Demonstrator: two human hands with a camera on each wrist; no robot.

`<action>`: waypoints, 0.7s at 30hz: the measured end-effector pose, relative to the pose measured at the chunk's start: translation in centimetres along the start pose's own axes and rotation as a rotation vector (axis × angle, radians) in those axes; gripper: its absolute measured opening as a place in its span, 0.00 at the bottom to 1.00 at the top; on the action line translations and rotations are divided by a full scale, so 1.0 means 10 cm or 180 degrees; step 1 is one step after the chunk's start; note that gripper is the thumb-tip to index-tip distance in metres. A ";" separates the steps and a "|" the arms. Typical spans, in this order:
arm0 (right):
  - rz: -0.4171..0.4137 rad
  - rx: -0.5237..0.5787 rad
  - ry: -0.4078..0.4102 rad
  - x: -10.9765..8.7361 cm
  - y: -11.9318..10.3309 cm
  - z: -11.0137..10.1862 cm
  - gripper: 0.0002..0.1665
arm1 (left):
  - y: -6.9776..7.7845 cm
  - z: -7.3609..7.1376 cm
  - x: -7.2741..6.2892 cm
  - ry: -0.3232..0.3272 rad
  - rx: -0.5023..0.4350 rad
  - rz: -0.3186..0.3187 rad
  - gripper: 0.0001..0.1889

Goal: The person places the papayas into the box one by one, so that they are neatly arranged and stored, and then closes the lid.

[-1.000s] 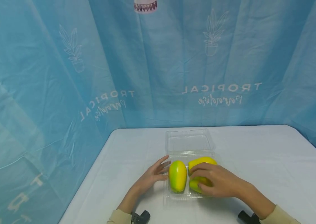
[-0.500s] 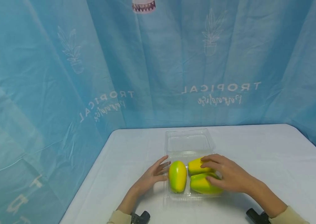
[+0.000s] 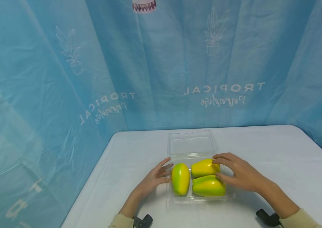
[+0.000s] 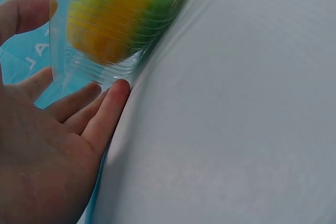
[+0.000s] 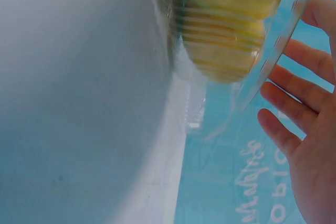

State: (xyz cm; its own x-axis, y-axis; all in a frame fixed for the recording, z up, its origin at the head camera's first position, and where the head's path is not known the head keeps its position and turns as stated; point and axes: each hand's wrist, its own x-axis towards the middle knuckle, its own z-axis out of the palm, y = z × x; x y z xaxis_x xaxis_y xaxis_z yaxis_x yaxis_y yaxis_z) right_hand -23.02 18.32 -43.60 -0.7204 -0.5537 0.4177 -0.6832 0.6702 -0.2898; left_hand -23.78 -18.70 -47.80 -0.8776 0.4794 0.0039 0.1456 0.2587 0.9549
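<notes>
A clear plastic clamshell box (image 3: 198, 199) lies on the table with its lid (image 3: 192, 143) folded back. Three yellow-green papayas fill it: one upright papaya (image 3: 180, 179) in the left part, and an upper papaya (image 3: 204, 168) and a lower papaya (image 3: 208, 186) side by side in the right part. My left hand (image 3: 154, 180) rests at the box's left wall, fingers spread; in the left wrist view its thumb (image 4: 34, 14) meets the rim. At the right side, my right hand (image 3: 242, 172) has its fingers extended by the papayas' ends and holds nothing.
A white cloth covers the table (image 3: 138, 145). Blue printed curtain (image 3: 161, 79) hangs behind it and along the left side. Dark wrist-worn cameras sit on both wrists, the left camera (image 3: 143, 221) and the right camera (image 3: 267, 218).
My right hand has let go of the lower papaya and drawn back to the right. That papaya now lies uncovered, farther right than before. The left hand stays where it was.
</notes>
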 end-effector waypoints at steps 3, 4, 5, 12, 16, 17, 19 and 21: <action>0.0074 0.0055 0.0021 0.00 0.06 0.00 0.23 | 0.00 -0.01 0.00 0.0057 -0.0059 -0.0038 0.41; 0.0123 0.0067 0.0018 0.00 0.08 0.01 0.23 | 0.00 -0.01 0.00 0.0081 -0.0067 -0.0049 0.42; 0.0169 0.0075 0.0016 0.00 0.10 0.02 0.23 | 0.00 -0.02 0.01 0.0105 -0.0079 -0.0058 0.42; 0.0340 0.0357 0.0040 0.02 0.28 0.05 0.24 | -0.02 -0.07 0.03 0.0289 -0.0170 -0.0087 0.41; 0.0370 0.0593 0.0036 0.03 0.39 0.07 0.25 | -0.01 -0.08 0.04 0.0306 -0.0109 -0.0137 0.41; 0.0383 0.0648 0.0034 0.04 0.42 0.07 0.25 | -0.01 -0.08 0.04 0.0311 -0.0084 -0.0147 0.40; 0.0423 0.0701 0.0032 0.04 0.47 0.09 0.26 | 0.00 -0.09 0.05 0.0332 -0.0046 -0.0180 0.40; 0.0463 0.0750 0.0045 0.04 0.50 0.10 0.27 | -0.01 -0.10 0.07 0.0349 0.0014 -0.0198 0.39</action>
State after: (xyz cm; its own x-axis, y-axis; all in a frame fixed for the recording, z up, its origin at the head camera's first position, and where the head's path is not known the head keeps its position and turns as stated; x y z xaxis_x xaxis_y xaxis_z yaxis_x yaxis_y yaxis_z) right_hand -26.81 20.98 -45.76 -0.8124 -0.4520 0.3684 -0.5828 0.6079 -0.5393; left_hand -24.81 -19.23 -47.55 -0.9296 0.3679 -0.0227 0.0910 0.2888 0.9530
